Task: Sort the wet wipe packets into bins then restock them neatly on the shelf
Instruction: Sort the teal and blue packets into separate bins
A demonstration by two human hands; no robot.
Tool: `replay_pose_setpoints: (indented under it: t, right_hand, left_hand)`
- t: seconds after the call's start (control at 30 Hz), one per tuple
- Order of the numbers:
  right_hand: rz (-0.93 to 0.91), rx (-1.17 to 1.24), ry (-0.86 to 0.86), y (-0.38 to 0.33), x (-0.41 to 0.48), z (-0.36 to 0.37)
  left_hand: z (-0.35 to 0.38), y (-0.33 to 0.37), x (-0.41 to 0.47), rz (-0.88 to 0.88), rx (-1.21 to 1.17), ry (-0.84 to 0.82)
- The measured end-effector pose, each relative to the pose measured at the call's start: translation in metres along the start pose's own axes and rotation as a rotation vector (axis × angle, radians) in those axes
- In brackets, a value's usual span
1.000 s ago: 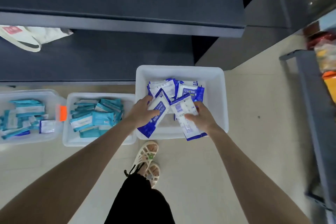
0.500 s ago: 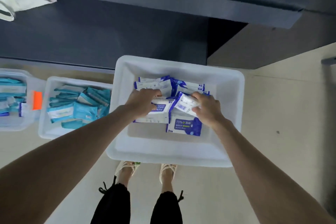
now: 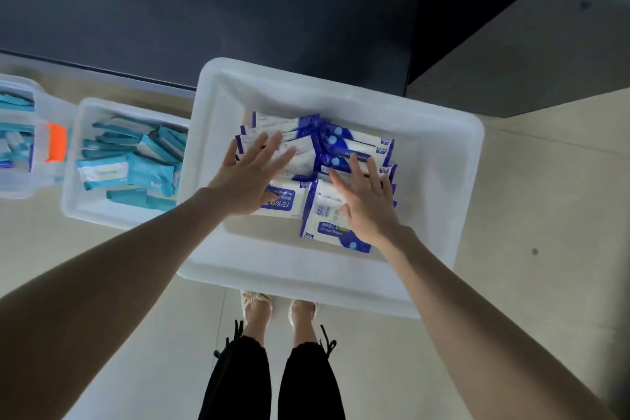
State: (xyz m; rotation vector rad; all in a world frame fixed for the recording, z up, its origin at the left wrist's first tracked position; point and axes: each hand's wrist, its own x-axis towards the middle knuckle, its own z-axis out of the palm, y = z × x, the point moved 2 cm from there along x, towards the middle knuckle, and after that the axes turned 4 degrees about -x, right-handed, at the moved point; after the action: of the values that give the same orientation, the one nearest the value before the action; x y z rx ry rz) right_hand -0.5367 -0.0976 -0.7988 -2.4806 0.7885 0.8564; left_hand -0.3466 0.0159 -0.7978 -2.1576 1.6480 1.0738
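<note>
Both our left hand and right hand lay flat, fingers straight, on the blue-and-white packets in the large white bin, beside a smaller bin of teal packets by a dark shelf. We read "75%" and "Alcohol Wipes"; a clear box was cut off at left.

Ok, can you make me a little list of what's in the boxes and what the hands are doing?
Big white bin: blue-and-white alcohol wipe packets
Left hand: open, fingers spread, flat over those packets
Right hand: open, flat over them too
Middle bin: teal packets
Far-left bin: packets inside, orange clip on its side
Behind the bins: dark shelf
</note>
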Motion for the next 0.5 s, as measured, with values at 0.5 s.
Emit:
replay_pose_setpoints:
  t: [0.5]
  right_hand:
    - [0.101,0.221,0.023,-0.039,-0.018,-0.058]
  left_hand:
    - [-0.036,0.02,-0.054,-0.241,-0.431,0.237]
